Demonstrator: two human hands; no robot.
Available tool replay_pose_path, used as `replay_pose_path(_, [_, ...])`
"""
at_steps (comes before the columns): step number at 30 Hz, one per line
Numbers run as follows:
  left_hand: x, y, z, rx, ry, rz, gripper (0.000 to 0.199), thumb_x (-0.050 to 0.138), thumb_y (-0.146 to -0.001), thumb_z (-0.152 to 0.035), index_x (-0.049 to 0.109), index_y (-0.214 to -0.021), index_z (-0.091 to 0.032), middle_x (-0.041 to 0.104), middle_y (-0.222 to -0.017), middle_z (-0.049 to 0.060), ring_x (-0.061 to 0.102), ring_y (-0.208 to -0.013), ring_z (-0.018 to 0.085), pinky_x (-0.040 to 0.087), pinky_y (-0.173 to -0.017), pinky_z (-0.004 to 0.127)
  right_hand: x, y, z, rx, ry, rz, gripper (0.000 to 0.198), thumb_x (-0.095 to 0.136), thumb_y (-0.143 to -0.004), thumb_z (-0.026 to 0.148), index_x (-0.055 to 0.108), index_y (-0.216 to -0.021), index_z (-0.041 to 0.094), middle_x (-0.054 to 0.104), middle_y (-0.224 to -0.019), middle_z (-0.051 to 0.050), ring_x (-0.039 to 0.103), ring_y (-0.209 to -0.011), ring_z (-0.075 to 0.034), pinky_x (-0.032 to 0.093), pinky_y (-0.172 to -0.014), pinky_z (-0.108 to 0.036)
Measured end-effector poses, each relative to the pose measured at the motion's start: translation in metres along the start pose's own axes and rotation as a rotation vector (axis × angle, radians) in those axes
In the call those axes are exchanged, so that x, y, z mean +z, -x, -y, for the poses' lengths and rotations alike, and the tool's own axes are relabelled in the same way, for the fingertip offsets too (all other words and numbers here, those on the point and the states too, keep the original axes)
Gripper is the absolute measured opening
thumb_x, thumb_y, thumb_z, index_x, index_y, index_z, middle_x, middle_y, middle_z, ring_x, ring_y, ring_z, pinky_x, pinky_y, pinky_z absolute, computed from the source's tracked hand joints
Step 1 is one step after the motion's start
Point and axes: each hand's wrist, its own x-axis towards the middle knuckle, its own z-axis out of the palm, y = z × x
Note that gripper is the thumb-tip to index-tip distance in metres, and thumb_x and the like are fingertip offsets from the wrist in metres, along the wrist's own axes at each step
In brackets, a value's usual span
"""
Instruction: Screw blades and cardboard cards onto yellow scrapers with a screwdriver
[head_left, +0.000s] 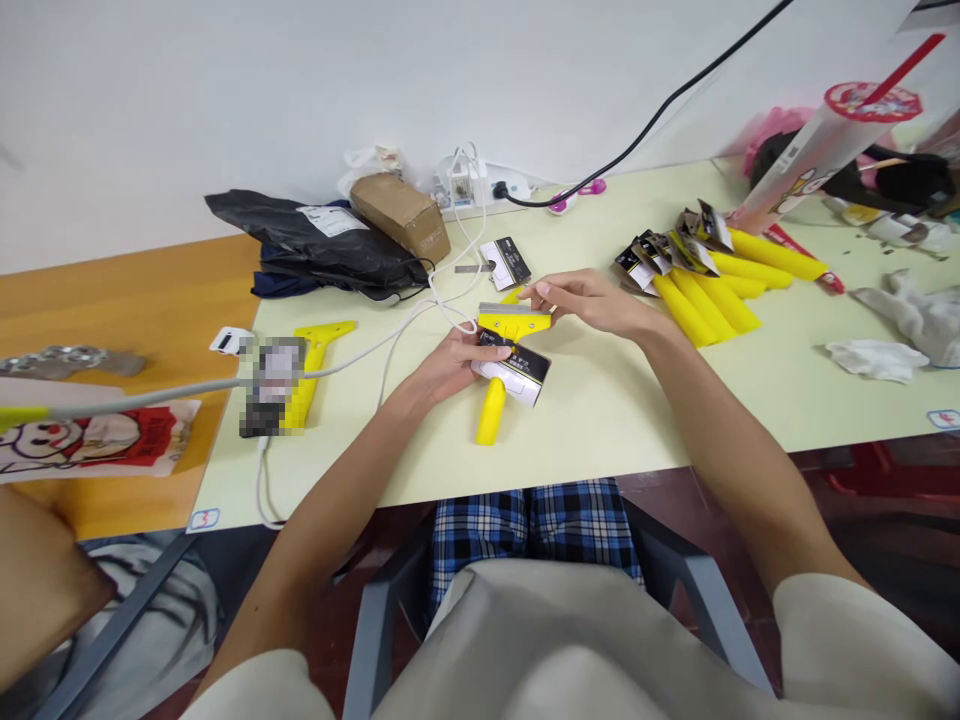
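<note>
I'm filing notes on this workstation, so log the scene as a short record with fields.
Left hand: holds a yellow scraper with a printed card around or against its handle
Right hand: at the scraper's head, exact grip unclear
Right side: group of yellow handles with folded cards at their ends
Left side: second yellow tool, partly pixelated
Beyond hands: loose card, cardboard box, black plastic bag
Far right: tall cup, red straw

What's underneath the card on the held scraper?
Beyond the card's far edge, the yellow scraper's head shows; on the near side, its handle. The stretch between is mostly covered by the card.
</note>
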Motion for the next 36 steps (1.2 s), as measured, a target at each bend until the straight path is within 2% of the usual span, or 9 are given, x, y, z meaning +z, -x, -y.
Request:
replay_pose_path(4, [0.002,0.001,0.000,0.028,0.012,-0.017,0.046,0.104,-0.067,-0.016,0.086,-0.109,-0.016,0.085,-0.103,0.007,0.078,-0.089,0.022,0.057,-0.087,0.036,-0.006,0.005,0.001,-0.006,-0.045,-0.001,0.054,0.094,-0.085,0.064,0.090,-0.120,0.023,0.084,-0.120,-0.008,0.072,-0.095,-0.016,0.063,-0.087,-0.031])
replay_pose_path(13, [-0.001,0.005,-0.001,0.023,0.018,0.050,0.045,0.106,-0.064,-0.021,0.085,-0.104,-0.016,0.084,-0.097,0.007,0.077,-0.085,0.021,0.059,-0.086,0.036,-0.015,0.001,-0.011,0.002,-0.132,0.061,0.062,0.106,-0.066,0.062,0.092,-0.111,0.021,0.084,-0.116,-0.012,0.075,-0.094,-0.020,0.065,-0.087,-0.038])
replay_pose_path(20, [-0.002,0.006,-0.001,0.016,0.027,0.047,0.044,0.107,-0.064,-0.022,0.087,-0.103,-0.015,0.084,-0.096,0.007,0.077,-0.085,0.021,0.060,-0.086,0.036,-0.011,-0.004,-0.017,-0.041,-0.053,0.026,0.065,0.101,-0.067,0.073,0.093,-0.107,0.022,0.083,-0.115,-0.013,0.075,-0.097,-0.022,0.065,-0.090,-0.040])
replay_pose_path(23, [-0.003,0.004,0.000,0.021,0.040,0.015,0.047,0.107,-0.063,-0.021,0.087,-0.104,-0.016,0.084,-0.098,0.007,0.078,-0.085,0.020,0.060,-0.086,0.035,-0.016,-0.001,-0.011,-0.027,0.061,-0.013,0.074,0.094,-0.074,0.078,0.090,-0.125,0.024,0.084,-0.118,-0.011,0.076,-0.101,-0.023,0.066,-0.094,-0.041])
replay_pose_path(25, [-0.005,0.002,0.002,0.041,0.046,-0.015,0.046,0.107,-0.063,-0.021,0.086,-0.104,-0.016,0.085,-0.102,0.007,0.078,-0.087,0.020,0.060,-0.087,0.035,-0.026,0.009,-0.004,-0.003,0.176,-0.077,0.078,0.087,-0.084,0.079,0.084,-0.140,0.026,0.084,-0.121,-0.010,0.077,-0.106,-0.024,0.065,-0.099,-0.041])
replay_pose_path(27, [-0.006,-0.001,0.004,0.060,0.040,-0.038,0.044,0.107,-0.065,-0.021,0.086,-0.103,-0.017,0.086,-0.105,0.008,0.079,-0.090,0.021,0.059,-0.089,0.036,-0.041,0.028,0.001,0.039,0.326,-0.181,0.076,0.080,-0.089,0.080,0.081,-0.143,0.026,0.083,-0.123,-0.010,0.076,-0.110,-0.025,0.062,-0.102,-0.041])
replay_pose_path(29, [-0.007,-0.005,0.006,0.075,0.028,-0.057,0.040,0.107,-0.067,-0.022,0.085,-0.101,-0.017,0.086,-0.106,0.008,0.078,-0.090,0.021,0.059,-0.088,0.036,-0.057,0.054,0.001,0.114,0.502,-0.282,0.071,0.084,-0.085,0.079,0.084,-0.127,0.022,0.081,-0.121,-0.013,0.074,-0.105,-0.028,0.060,-0.099,-0.044])
replay_pose_path(33, [-0.006,-0.011,0.008,0.097,0.039,-0.072,0.042,0.108,-0.068,-0.021,0.086,-0.103,-0.017,0.085,-0.107,0.007,0.077,-0.091,0.019,0.059,-0.087,0.033,-0.069,0.107,-0.015,0.279,0.775,-0.311,0.064,0.090,-0.072,0.080,0.077,-0.093,0.021,0.077,-0.095,-0.015,0.067,-0.083,-0.030,0.055,-0.084,-0.049])
replay_pose_path(36, [-0.005,-0.013,0.009,0.098,0.053,-0.053,0.046,0.108,-0.068,-0.020,0.086,-0.108,-0.017,0.085,-0.110,0.006,0.077,-0.094,0.018,0.058,-0.088,0.030,-0.064,0.128,-0.021,0.254,0.873,-0.319,0.060,0.074,-0.086,0.082,0.075,-0.092,0.022,0.077,-0.098,-0.016,0.068,-0.087,-0.031,0.053,-0.083,-0.049])
